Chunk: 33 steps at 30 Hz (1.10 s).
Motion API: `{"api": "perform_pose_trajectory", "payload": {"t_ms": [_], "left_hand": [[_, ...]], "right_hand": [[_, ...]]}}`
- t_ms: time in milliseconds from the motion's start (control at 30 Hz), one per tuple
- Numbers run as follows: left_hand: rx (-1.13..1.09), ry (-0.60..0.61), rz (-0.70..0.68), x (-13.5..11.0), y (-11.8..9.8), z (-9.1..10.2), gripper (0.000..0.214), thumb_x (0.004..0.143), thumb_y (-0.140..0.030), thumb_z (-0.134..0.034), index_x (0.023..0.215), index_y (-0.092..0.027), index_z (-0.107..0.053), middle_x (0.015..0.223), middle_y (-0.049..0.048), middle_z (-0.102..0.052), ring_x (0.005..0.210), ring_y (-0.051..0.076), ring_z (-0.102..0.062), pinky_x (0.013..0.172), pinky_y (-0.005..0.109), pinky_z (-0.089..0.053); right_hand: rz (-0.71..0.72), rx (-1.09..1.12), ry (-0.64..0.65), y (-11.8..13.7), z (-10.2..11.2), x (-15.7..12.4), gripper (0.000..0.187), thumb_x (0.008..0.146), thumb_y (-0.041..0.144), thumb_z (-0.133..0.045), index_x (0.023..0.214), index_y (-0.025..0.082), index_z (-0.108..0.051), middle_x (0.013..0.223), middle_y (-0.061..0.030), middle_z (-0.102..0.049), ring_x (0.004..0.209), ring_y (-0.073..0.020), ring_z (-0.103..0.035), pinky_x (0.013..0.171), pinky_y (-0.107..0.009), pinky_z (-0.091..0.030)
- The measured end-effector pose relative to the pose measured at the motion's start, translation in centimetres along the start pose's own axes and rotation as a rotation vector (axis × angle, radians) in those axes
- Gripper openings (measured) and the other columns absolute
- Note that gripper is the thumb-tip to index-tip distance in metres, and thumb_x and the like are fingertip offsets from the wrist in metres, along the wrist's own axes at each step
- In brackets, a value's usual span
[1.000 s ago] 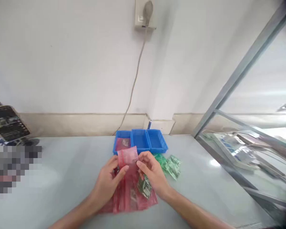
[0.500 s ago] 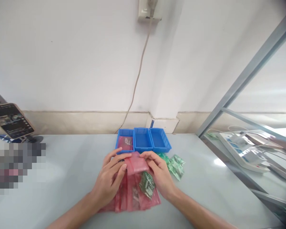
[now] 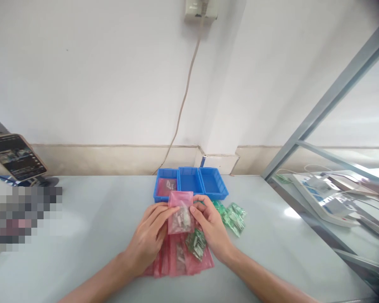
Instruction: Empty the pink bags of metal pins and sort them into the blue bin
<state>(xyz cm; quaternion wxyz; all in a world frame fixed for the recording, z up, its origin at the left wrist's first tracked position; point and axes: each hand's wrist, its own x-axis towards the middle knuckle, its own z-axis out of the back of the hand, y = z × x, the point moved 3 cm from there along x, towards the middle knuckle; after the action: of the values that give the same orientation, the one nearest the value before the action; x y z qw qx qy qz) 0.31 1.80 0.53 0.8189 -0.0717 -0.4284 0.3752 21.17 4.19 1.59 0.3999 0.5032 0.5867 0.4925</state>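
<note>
Both hands hold one small pink bag upright above a pile of pink bags. Pale small parts show through its lower half. My left hand pinches its left edge, and my right hand pinches its right edge. A green part lies on the pile under my right hand. Behind the bag stand three joined blue trays; the left one holds a pink bag. A heap of green bags lies to the right of my right hand.
A phone on a stand is at the far left beside a blurred patch. A cable hangs from a wall socket. A metal-framed glass partition stands on the right, with a power strip behind it.
The pink bag between my hands was turned from lying flat on the pile to standing upright, so the pale parts inside now show. The camera shifted slightly.
</note>
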Motion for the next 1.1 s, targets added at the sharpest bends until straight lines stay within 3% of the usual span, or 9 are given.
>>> {"api": "perform_pose_trajectory", "payload": {"t_ms": [133, 333, 500, 600, 833, 967, 1100], "left_hand": [[-0.011, -0.015, 0.016, 0.0, 0.0, 0.3, 0.043, 0.11, -0.008, -0.045, 0.147, -0.026, -0.059, 0.13, 0.0059, -0.071, 0.125, 0.023, -0.058, 0.112, 0.04, -0.049], [-0.035, -0.055, 0.052, 0.7, -0.2, 0.7, 0.018, 0.113, -0.024, -0.053, 0.12, -0.023, -0.07, 0.104, 0.0051, -0.073, 0.101, 0.023, -0.061, 0.094, 0.038, -0.052], [-0.047, -0.066, 0.148, 1.2, -0.9, 0.9, 0.021, 0.114, -0.028, -0.052, 0.11, -0.023, -0.072, 0.097, 0.0044, -0.066, 0.094, 0.023, -0.058, 0.086, 0.036, -0.052], [-0.015, -0.102, 0.211, 1.1, -1.2, 1.2, 0.024, 0.113, -0.032, -0.053, 0.101, -0.023, -0.072, 0.095, 0.005, -0.059, 0.092, 0.022, -0.057, 0.082, 0.034, -0.052], [-0.048, -0.13, 0.253, 1.2, -1.0, 1.1, 0.03, 0.11, -0.035, -0.058, 0.085, -0.021, -0.067, 0.129, 0.0089, -0.06, 0.105, 0.022, -0.062, 0.096, 0.038, -0.056], [-0.078, -0.122, 0.254, 1.3, -0.9, 1.1, 0.032, 0.11, -0.032, -0.057, 0.084, -0.021, -0.071, 0.148, 0.0081, -0.057, 0.121, 0.024, -0.063, 0.1, 0.04, -0.057], [-0.067, -0.101, 0.183, 1.2, -1.2, 1.3, 0.031, 0.111, -0.026, -0.054, 0.09, -0.023, -0.077, 0.166, 0.0044, -0.047, 0.143, 0.029, -0.053, 0.109, 0.046, -0.054]], "right_hand": [[0.03, 0.019, -0.026, -0.1, 0.1, -0.1, 0.035, 0.099, 0.05, -0.075, 0.124, 0.031, -0.058, 0.086, 0.0038, -0.062, 0.064, -0.0131, -0.048, 0.057, -0.025, -0.038], [0.101, -0.187, 0.011, 0.1, 0.3, -0.1, 0.019, 0.103, 0.041, -0.065, 0.109, 0.025, -0.071, 0.088, 0.001, -0.06, 0.064, -0.0137, -0.044, 0.059, -0.028, -0.036], [0.166, -0.289, 0.023, 0.2, 0.4, -0.2, 0.019, 0.102, 0.043, -0.07, 0.103, 0.025, -0.068, 0.093, 0.0008, -0.057, 0.074, -0.0158, -0.047, 0.068, -0.029, -0.039], [0.123, -0.253, 0.044, 0.0, 0.3, -0.3, 0.023, 0.106, 0.047, -0.066, 0.102, 0.025, -0.064, 0.082, 0.0033, -0.052, 0.067, -0.0151, -0.042, 0.062, -0.029, -0.036], [0.08, -0.127, 0.044, 0.2, -0.2, -0.5, 0.031, 0.102, 0.053, -0.072, 0.098, 0.028, -0.053, 0.075, 0.0067, -0.049, 0.057, -0.0127, -0.034, 0.055, -0.026, -0.03], [0.101, -0.177, 0.009, 0.5, 0.1, -0.4, 0.028, 0.101, 0.054, -0.071, 0.106, 0.027, -0.068, 0.087, 0.0018, -0.06, 0.054, -0.0113, -0.038, 0.051, -0.027, -0.03], [0.073, -0.135, -0.006, 0.6, 0.2, -0.3, 0.028, 0.1, 0.053, -0.072, 0.104, 0.025, -0.074, 0.088, 0.0015, -0.06, 0.05, -0.0085, -0.036, 0.049, -0.027, -0.028]]}}
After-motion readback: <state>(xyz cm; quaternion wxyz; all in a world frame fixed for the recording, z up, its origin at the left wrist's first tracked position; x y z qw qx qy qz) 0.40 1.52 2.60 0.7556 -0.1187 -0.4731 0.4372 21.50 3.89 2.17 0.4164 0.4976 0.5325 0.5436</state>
